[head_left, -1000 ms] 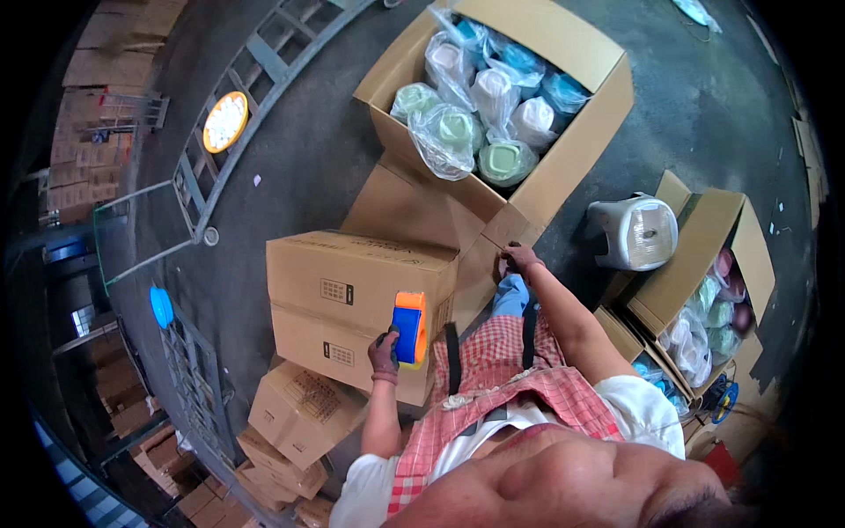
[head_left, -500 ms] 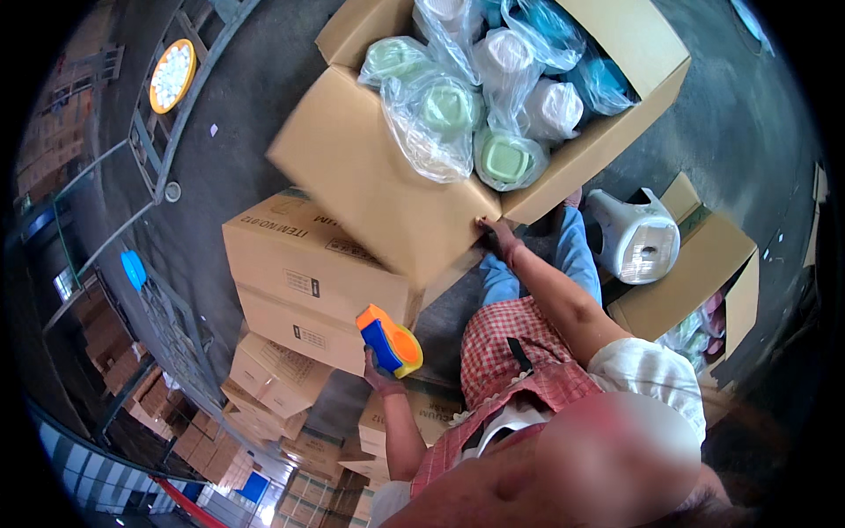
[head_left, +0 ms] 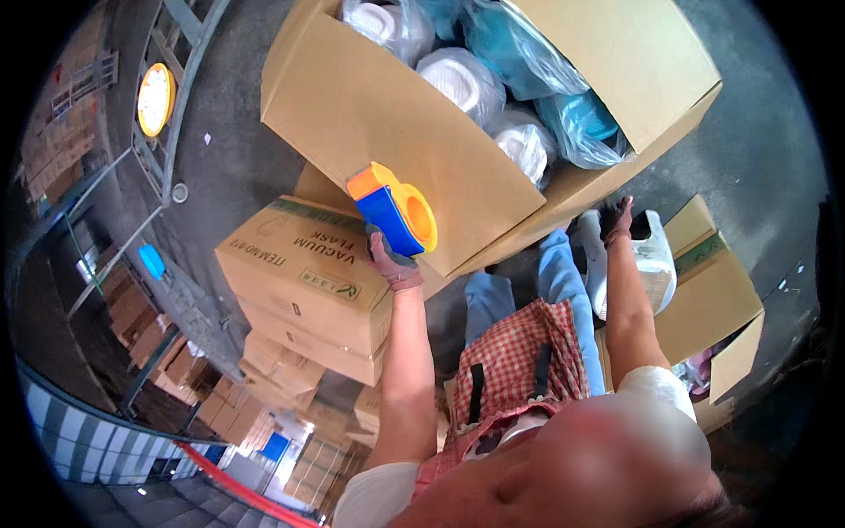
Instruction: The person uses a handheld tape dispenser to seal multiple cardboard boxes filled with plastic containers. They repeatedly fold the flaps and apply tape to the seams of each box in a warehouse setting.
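My left hand, in a dark glove with bare fingertips, grips a blue and orange tape dispenser. The dispenser is in front of the long side flap of a big open carton; whether it touches the cardboard I cannot tell. White and teal rounded items in clear plastic bags fill the carton, partly hidden behind that raised flap. Just off the carton's right corner, my right hand is gloved, with fingers apart and nothing in it. A white plastic stool is beside and below it.
Sealed cartons are stacked to the left of my legs. An opened carton with bagged pink items stands at the right. Far left, a metal frame carries a yellow-rimmed bowl of white pieces.
The carton's near flap has swung up, hiding the green bagged items. My left hand rose toward it with the tape dispenser. My right hand left the carton's corner and moved right.
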A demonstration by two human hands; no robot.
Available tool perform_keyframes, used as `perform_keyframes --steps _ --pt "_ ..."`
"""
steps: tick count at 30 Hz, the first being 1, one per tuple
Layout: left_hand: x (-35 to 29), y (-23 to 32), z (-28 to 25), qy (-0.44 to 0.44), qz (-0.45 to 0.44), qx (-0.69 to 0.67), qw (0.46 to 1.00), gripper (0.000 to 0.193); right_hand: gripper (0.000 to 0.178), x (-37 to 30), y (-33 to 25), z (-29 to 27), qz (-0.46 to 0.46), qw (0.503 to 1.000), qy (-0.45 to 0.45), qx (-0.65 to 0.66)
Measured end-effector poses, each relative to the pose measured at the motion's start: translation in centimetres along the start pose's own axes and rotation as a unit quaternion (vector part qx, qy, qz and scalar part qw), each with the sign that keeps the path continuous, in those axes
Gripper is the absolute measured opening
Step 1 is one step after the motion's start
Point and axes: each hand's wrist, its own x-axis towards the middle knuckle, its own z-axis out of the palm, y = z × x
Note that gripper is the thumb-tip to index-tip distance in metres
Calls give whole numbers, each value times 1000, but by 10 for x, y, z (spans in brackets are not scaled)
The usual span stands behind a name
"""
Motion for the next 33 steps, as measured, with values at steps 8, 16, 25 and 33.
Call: perform_keyframes --steps 8,16,25,33 --pt "-7 10 18 14 12 39 999 41 57 -119 -51 -66 25 965 -198 171" --pt "52 44 2 -20 -67 32 997 39 47 -233 -89 88 33 953 -287 93" --pt "304 195 -56 -107 -26 -28 994 50 38 -137 -79 310 89 966 -199 -139" --pt "467 82 -6 33 -143 -17 989 38 41 -149 -92 308 88 957 -186 -204"
